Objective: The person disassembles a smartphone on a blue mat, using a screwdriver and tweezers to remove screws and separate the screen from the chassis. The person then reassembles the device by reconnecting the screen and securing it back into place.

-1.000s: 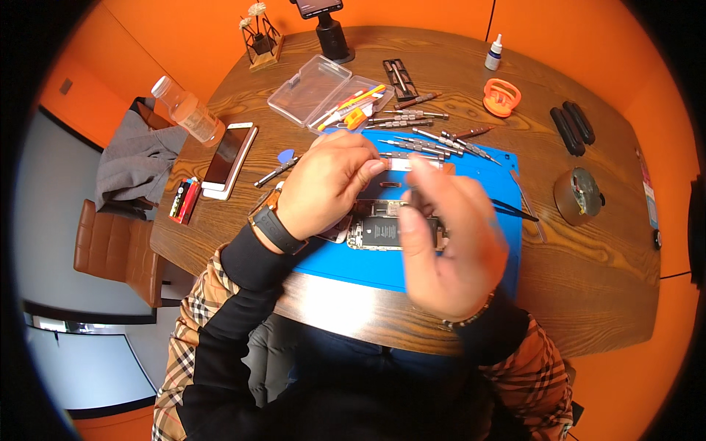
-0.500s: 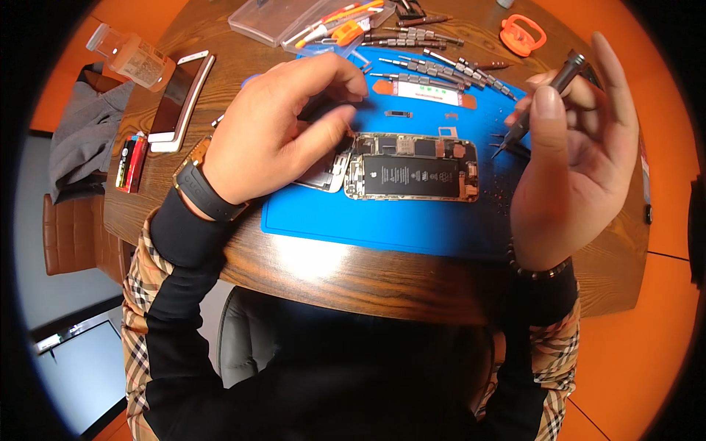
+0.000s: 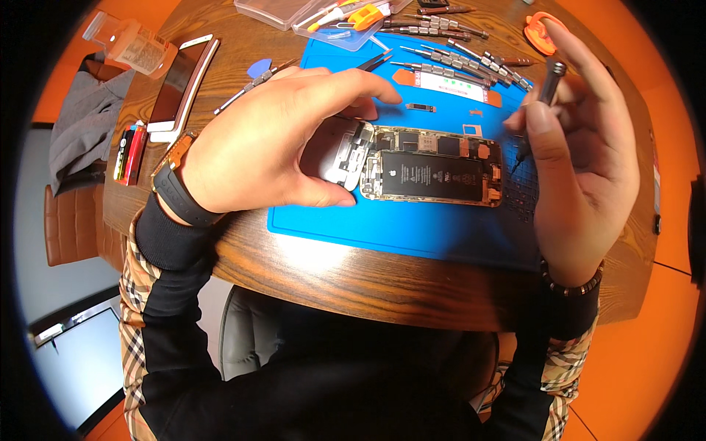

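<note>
My left hand (image 3: 272,140) spans the detached white-framed screen assembly (image 3: 340,158), its thumb at the lower edge and fingers at the upper. Beside it, an opened phone body (image 3: 432,178) lies on the blue mat (image 3: 368,234), showing a black battery and circuit board. Raised at the mat's right, my right hand (image 3: 573,162) grips a dark precision screwdriver (image 3: 548,84), its tip pointing down toward the mat, index finger extended. A small dark part (image 3: 421,107), a small orange part (image 3: 475,112) and a SIM tray (image 3: 472,129) lie above the phone body.
Several screwdrivers (image 3: 445,59), tweezers (image 3: 375,61), a plastic case (image 3: 276,11) of tools and an orange suction cup (image 3: 540,37) lie at the back. At left are a bottle (image 3: 140,51), two stacked phones (image 3: 184,92), lighters (image 3: 131,153) and a brown chair (image 3: 77,228).
My left thumb has dropped to the screen assembly's lower edge, the hand now spreading around it. My right hand, with the screwdriver, has moved right, away from above the phone body.
</note>
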Demonstrator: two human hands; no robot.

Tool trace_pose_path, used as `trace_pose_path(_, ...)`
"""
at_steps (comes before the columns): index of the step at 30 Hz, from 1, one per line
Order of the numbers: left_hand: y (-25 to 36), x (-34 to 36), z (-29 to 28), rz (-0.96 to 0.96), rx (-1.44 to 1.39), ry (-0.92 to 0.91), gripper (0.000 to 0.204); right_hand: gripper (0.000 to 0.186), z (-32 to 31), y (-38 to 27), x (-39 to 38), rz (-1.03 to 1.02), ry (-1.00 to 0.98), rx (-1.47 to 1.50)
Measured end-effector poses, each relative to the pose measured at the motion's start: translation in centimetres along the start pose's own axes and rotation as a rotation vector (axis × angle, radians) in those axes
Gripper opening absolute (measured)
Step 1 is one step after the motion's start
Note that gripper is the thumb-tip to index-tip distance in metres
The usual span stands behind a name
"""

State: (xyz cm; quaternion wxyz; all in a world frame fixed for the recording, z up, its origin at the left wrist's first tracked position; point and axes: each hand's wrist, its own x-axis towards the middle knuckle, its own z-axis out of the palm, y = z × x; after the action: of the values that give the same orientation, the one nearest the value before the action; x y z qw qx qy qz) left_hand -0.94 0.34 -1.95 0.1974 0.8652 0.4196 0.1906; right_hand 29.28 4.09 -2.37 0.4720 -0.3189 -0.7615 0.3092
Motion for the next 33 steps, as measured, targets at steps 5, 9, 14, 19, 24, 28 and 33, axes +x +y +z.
trace_pose_path(5, 0.0, 0.0, -0.1, -0.016, 0.007, -0.006, 0.091, 0.048, 0.5, -0.1, 0.1, 0.055, -0.180, -0.032)
trace_pose_path(9, 0.2, 0.0, 0.0, -0.030, 0.014, -0.017, 0.088, 0.042, 0.5, -0.2, 0.3, -0.049, -0.293, -0.199)
trace_pose_path(14, 0.2, 0.2, 0.1, -0.034, -0.030, -0.014, 0.086, 0.033, 0.6, -0.7, 0.2, 0.005, -0.457, -0.310)
trace_pose_path(19, 0.0, 0.2, 0.0, -0.001, -0.002, -0.005, 0.084, 0.020, 0.8, -0.6, 0.3, -0.014, -0.362, -0.243)
trace_pose_path(24, -0.2, 0.3, 0.2, 0.027, 0.028, -0.005, 0.081, 0.016, 1.1, 0.3, 0.7, -0.224, -0.206, -0.155)
trace_pose_path(28, 0.1, 0.3, 0.6, 0.004, 0.041, 0.005, 0.081, 0.019, 1.2, 0.5, 0.4, -0.082, -0.227, -0.086)
trace_pose_path(33, 0.4, 0.4, 0.4, -0.036, -0.018, -0.001, 0.080, 0.057, 1.4, -0.1, -0.1, 0.024, -0.353, -0.217)
